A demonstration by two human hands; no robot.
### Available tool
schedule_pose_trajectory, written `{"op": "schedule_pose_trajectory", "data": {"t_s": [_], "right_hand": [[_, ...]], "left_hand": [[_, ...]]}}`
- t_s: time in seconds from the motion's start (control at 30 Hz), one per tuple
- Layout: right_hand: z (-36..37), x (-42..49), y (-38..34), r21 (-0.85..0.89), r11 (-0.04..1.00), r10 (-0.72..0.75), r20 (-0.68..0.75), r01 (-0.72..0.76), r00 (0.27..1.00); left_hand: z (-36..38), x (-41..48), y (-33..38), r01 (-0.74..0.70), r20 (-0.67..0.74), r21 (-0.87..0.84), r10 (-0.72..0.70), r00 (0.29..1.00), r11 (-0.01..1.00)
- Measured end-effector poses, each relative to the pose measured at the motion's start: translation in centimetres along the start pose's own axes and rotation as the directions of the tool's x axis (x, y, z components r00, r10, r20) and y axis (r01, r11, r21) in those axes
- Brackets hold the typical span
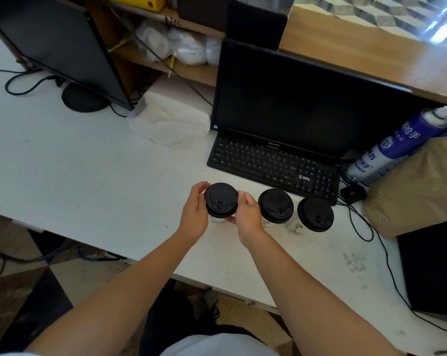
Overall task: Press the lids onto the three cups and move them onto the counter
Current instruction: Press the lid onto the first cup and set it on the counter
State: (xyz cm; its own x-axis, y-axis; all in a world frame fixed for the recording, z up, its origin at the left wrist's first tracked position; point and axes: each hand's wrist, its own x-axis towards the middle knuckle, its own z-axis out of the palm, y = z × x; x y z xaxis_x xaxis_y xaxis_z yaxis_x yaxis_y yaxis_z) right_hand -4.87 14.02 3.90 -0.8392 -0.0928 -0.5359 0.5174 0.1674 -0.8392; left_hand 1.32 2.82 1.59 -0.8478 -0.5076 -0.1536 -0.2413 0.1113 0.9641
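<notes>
Just in front of the keyboard (273, 167), on the white tabletop (88, 181), three cups stand in a row, each capped with a black lid. Farthest left of the keyboard's near edge, the left hand (195, 214) cups the left side of the first cup (218, 219), its fingers (200, 188) curved round the lid (221, 199) rim; the right hand (246, 214) mirrors it on the other side, fingers curled against the rim and cup wall, so both hands are closed around this one cup. Whether its lid is fully seated cannot be told from above. To do the step well, I judge the thumbs should press down evenly around the rim while the fingers steady the wall without squeezing it, since a paper cup will likely buckle and a lopsided push may pop the far edge up. Next along, under the keyboard's middle, the second cup (275, 205) stands free, and just beside it, near the keyboard's right corner, the third cup (315, 214) leans slightly. Beyond the keyboard and monitor (294, 98), the wooden counter (358, 47) waits as the destination, so each cup should be lifted upright and held low on its wall.
</notes>
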Motion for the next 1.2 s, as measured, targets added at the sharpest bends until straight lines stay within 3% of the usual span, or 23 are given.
{"op": "schedule_pose_trajectory", "data": {"t_s": [0.07,0.3,0.47,0.63,0.7,0.8,0.9,1.07,1.2], "right_hand": [[-0.2,-0.3,0.5,0.052,0.999,-0.017,0.021,0.016,1.000],[-0.3,-0.8,1.4,0.099,0.994,0.024,0.102,-0.035,0.995],[-0.3,-0.8,1.5,0.068,0.995,0.060,0.126,-0.069,0.990],[-0.3,-0.5,1.6,-0.046,0.999,-0.008,0.119,0.013,0.993],[-0.4,-0.4,1.5,-0.132,0.987,-0.074,0.098,0.087,0.992],[-0.3,-0.3,1.1,-0.319,0.922,-0.202,0.081,0.217,0.976],[-0.3,-0.3,0.4,-0.340,0.914,-0.201,0.091,0.220,0.975],[0.2,-0.7,0.7,0.036,0.999,0.033,0.149,-0.038,0.988],[0.0,-1.4,1.3,0.183,0.978,0.060,0.222,-0.102,0.973]], "left_hand": [[0.3,0.1,0.5,0.083,-0.046,-0.092,-0.088,0.995,0.992],[0.6,0.4,1.2,0.175,-0.188,-0.008,-0.173,0.967,0.985],[0.4,0.2,1.1,0.218,-0.114,-0.125,-0.232,0.966,0.968],[-0.6,0.3,0.4,0.343,-0.016,-0.210,-0.354,0.935,0.916],[-1.0,0.3,0.4,0.287,-0.034,-0.134,-0.293,0.955,0.949],[-1.6,0.1,0.6,0.087,-0.048,0.070,-0.084,0.995,0.994],[-1.5,-0.1,0.7,-0.049,-0.037,0.229,0.059,0.998,0.972],[-0.9,-1.3,0.9,-0.056,-0.127,0.237,0.088,0.988,0.970],[-1.2,-2.0,0.9,0.025,-0.148,0.092,-0.012,0.989,0.995]]}}
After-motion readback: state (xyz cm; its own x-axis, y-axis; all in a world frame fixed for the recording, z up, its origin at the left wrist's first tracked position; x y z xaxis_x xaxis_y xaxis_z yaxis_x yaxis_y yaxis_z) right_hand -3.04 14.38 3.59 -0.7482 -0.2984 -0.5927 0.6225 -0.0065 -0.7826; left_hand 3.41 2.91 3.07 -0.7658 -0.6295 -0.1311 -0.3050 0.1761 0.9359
